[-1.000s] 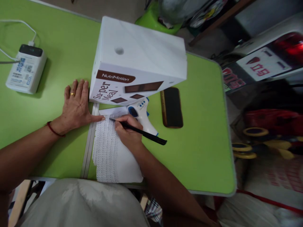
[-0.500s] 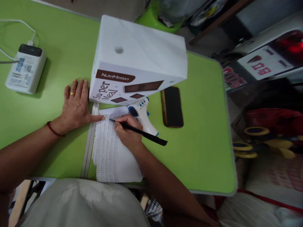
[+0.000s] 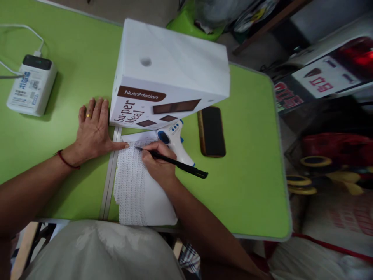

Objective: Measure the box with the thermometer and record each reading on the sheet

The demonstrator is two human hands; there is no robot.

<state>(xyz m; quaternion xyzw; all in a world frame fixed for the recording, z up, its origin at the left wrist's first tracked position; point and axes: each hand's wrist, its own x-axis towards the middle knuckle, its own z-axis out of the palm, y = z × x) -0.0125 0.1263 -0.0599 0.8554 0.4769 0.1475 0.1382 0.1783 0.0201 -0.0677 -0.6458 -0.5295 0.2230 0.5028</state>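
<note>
Between the fingers of my right hand is a black pen, its tip at the sheet of paper. Rows of small handwriting cover the left part of that sheet; its right part is blank. My left hand lies flat on the green table with fingers spread, the thumb reaching onto the sheet's top left edge. A white and blue handheld thermometer lies just beyond my right hand, partly hidden by it. Right behind the papers stands a white NutriMotion box.
A dark phone lies right of the thermometer on the green table. At the far left sits a white power bank with cables plugged in. Past the right edge are a vehicle's tail light and a pale sack.
The pen and my right hand have shifted very slightly to the right along the paper. My left hand stays in place.
</note>
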